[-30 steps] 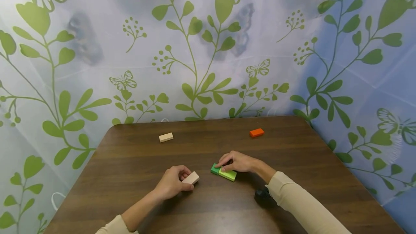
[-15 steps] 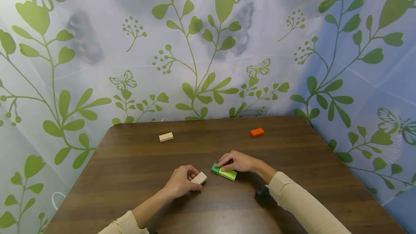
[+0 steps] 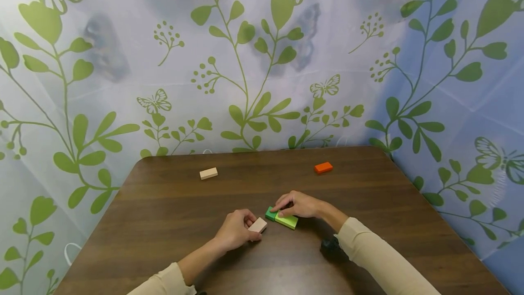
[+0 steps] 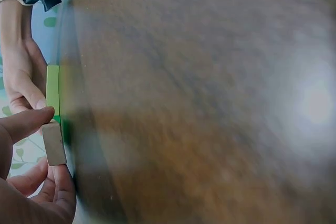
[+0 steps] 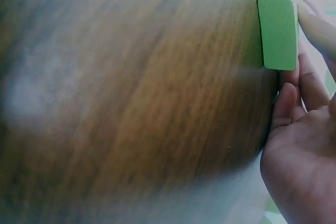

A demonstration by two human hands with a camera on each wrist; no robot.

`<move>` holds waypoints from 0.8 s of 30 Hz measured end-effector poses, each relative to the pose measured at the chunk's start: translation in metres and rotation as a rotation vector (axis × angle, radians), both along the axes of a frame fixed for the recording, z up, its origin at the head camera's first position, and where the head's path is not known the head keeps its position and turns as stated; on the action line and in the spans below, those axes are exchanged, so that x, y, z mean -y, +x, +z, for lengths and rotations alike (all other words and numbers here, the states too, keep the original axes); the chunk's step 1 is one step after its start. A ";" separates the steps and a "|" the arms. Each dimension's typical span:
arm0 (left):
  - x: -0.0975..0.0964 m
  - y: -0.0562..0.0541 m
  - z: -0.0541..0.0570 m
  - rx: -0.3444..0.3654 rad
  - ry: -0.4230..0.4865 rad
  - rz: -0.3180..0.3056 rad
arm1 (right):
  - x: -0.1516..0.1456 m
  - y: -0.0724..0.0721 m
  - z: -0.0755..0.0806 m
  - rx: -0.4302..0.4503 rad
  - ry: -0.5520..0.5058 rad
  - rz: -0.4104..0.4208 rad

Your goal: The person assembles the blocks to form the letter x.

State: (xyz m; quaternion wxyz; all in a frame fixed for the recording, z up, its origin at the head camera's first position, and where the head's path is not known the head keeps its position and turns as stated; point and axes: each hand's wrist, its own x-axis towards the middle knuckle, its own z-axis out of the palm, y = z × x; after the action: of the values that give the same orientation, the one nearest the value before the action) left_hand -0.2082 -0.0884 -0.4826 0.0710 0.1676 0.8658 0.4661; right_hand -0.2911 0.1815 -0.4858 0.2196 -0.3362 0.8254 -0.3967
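My left hand (image 3: 234, 231) pinches a pale wooden block (image 3: 258, 225) between thumb and fingers, just left of the two green blocks. In the left wrist view, that pale block (image 4: 54, 144) is held between the thumb above and the fingers below. A dark green block (image 3: 270, 214) and a light green block (image 3: 287, 221) lie end to end on the table. My right hand (image 3: 300, 205) grips the light green block with its thumb, while its index finger reaches the dark green one. The right wrist view has the light green block (image 5: 279, 32) beside the curled fingers.
The brown wooden table (image 3: 172, 204) carries another pale wooden block (image 3: 209, 173) at the far left and an orange block (image 3: 323, 167) at the far right. A patterned cloth (image 3: 245, 58) hangs behind the table. A black device (image 3: 330, 246) sits at the right wrist.
My left hand has moved right with the pale block, closing on the green blocks. The right hand and the green blocks have stayed in place.
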 end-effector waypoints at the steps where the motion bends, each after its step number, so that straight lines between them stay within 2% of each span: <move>1: -0.001 0.000 0.000 -0.005 0.002 -0.003 | 0.000 0.000 0.000 0.000 -0.003 -0.001; 11: -0.013 -0.001 0.003 -0.014 -0.032 0.006 | -0.001 0.001 0.000 0.006 -0.023 0.000; 24: -0.019 -0.002 0.004 -0.039 -0.071 0.009 | -0.001 0.002 -0.001 0.010 -0.038 0.005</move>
State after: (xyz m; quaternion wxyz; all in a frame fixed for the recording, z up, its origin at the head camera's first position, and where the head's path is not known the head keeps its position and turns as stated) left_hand -0.2105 -0.0690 -0.4783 0.0581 0.1703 0.8837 0.4322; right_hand -0.2890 0.1828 -0.4866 0.2184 -0.3406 0.8158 -0.4133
